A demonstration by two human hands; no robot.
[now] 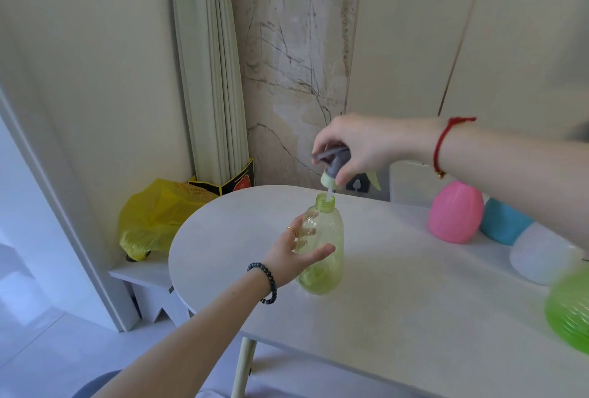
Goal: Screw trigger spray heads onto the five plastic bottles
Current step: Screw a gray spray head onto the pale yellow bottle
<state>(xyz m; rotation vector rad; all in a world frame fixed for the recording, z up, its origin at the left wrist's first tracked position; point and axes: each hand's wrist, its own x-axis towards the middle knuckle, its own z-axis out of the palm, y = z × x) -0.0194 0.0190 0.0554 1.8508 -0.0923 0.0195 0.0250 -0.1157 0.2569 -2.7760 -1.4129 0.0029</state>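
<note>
Fitting under way, not finished. Held pale green bottle (322, 248) at mid counter (382, 302) in left grip (288, 257), fingers curled round its body. Pinched grey spray head (333, 163) in right grip (360, 146) just above the neck (325, 203): dip tube (329, 192) down in the opening, collar (328, 178) not yet on the threads. Saw pink bottle (455, 213), blue bottle (503, 222), white bottle (541, 254) and bright green bottle (570, 308) at right; tops hidden, so could not tell if capped.

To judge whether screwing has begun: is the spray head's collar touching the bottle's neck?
Apart. The head view shows a gap between collar and neck; only the tube spans it.
</note>
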